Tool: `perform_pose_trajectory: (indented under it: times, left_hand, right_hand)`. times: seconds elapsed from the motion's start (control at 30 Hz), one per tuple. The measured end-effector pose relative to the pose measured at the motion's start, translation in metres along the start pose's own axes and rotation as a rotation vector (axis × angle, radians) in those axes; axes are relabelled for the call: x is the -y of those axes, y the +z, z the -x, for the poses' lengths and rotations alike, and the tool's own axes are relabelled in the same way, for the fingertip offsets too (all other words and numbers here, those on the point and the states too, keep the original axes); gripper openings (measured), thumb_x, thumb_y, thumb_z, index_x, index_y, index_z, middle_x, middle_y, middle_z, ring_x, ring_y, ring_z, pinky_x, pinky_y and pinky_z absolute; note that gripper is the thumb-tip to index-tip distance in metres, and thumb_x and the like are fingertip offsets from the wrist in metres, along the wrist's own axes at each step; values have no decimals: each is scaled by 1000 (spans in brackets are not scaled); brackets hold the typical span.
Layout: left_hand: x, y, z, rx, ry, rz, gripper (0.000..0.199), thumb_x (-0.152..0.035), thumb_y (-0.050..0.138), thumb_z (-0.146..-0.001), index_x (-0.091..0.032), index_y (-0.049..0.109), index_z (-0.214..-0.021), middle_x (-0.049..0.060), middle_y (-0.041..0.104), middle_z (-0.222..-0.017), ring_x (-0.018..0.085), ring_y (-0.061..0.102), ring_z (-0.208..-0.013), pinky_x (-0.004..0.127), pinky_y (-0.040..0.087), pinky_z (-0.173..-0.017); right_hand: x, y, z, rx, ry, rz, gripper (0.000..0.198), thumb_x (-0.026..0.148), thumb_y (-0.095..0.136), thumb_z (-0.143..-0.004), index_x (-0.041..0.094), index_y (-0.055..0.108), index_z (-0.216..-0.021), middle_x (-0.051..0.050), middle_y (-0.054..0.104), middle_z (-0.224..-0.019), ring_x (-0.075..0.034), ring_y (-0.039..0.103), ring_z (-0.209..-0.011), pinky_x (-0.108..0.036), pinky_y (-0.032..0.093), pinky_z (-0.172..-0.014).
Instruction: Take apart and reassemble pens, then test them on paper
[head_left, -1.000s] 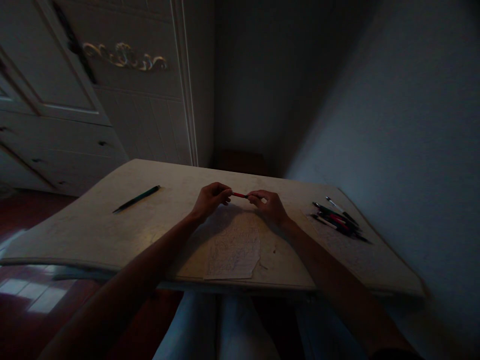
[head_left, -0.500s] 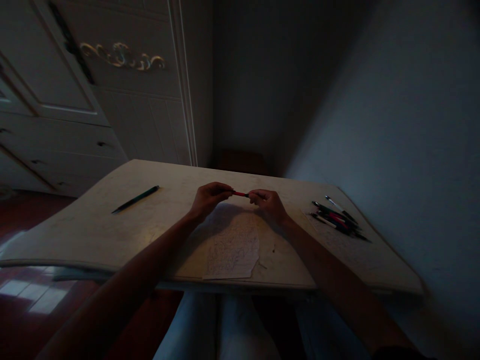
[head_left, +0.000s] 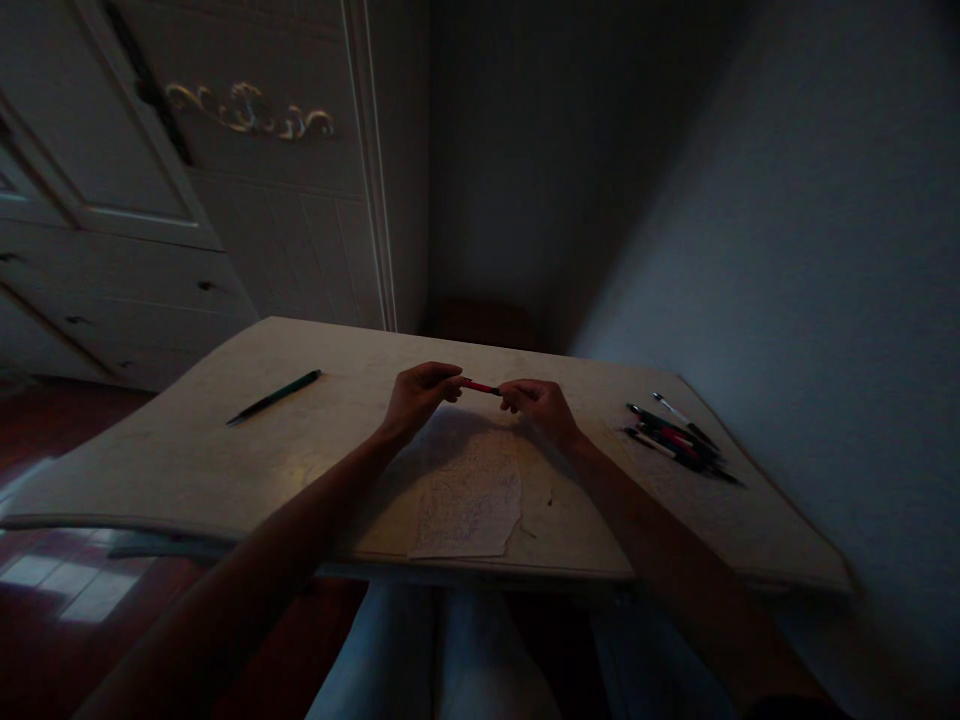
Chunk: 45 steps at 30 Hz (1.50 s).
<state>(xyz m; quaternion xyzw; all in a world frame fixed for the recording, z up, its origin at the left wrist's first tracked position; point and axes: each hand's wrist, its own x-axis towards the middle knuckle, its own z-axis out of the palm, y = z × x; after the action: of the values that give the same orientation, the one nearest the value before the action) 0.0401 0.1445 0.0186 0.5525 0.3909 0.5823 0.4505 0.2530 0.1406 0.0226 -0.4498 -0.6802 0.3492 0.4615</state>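
Between my two hands a red pen (head_left: pixel 480 387) with dark ends is held level above the table. My left hand (head_left: pixel 425 393) is closed on its left end, thumb and fingers pinched. The right end sits in the pinched fingers of my right hand (head_left: pixel 538 404), which covers that tip. Beneath the hands lies a sheet of paper (head_left: pixel 469 500) covered in scribbled marks, its right edge torn. Both ends of the pen are partly hidden by fingers.
A dark green pen (head_left: pixel 274 397) lies at the table's left. Several pens (head_left: pixel 675 440) are piled at the right on another marked paper (head_left: pixel 679 500). A tiny dark bit (head_left: pixel 550 497) rests beside the middle sheet. A white cabinet (head_left: pixel 300 230) and a wall (head_left: pixel 825 250) border the table (head_left: pixel 352 360).
A little more of the red barrel shows between my hands, which have moved slightly apart. The whole view has shifted a touch.
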Motion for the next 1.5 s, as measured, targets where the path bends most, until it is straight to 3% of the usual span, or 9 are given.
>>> perform_pose_trajectory:
  times: [0.2,0.37,0.63,0.9,1.07,1.33,1.5]
  left_hand:
    - [0,1,-1,6,-118,129,52,-52,79,-69,-13,66,-101,11,75,-86,18,69,-70,32,57,-66]
    - [2,0,-2,25,-136,37,48,-57,78,-67,-11,67,-74,7,69,-67,14,61,-57,26,51,-53]
    - [2,-1,-1,50,-126,39,40,-49,81,-66,-12,70,-79,7,70,-68,14,62,-58,30,53,-60]
    - [1,0,1,12,-145,98,44,-46,87,-57,-12,72,-81,6,70,-69,15,64,-61,31,55,-65]
    - [2,0,0,-5,-155,103,48,-51,85,-59,-11,69,-80,8,71,-71,14,63,-58,30,55,-58]
    - [0,1,1,0,-264,36,54,-64,77,-64,-13,61,-70,5,66,-59,11,55,-43,23,46,-42]
    - [-2,1,0,14,-394,65,45,-56,77,-68,-15,58,-69,2,61,-52,10,50,-38,21,38,-36]
  right_hand:
    - [1,0,2,-66,-72,68,27,42,65,-81,17,76,-83,-5,72,-73,-19,64,-70,-31,49,-69]
    - [4,0,3,-58,-138,115,23,38,65,-82,19,77,-82,-5,74,-76,-21,67,-76,-33,50,-77]
    - [-3,-1,1,-80,-53,72,29,43,64,-82,17,77,-83,-4,70,-69,-17,60,-64,-30,46,-63]
    - [-7,0,1,-106,-33,-4,27,41,66,-81,16,77,-84,-4,70,-69,-16,58,-61,-29,47,-61]
    - [-3,7,4,-161,-26,24,27,40,65,-82,16,77,-83,-5,71,-68,-17,60,-61,-29,49,-61]
    - [-1,5,5,-139,-271,271,20,35,63,-88,23,77,-83,-6,76,-83,-21,66,-75,-35,50,-78]
    - [1,-2,3,-91,-393,417,12,30,67,-87,25,77,-89,-7,77,-88,-24,66,-84,-39,47,-85]
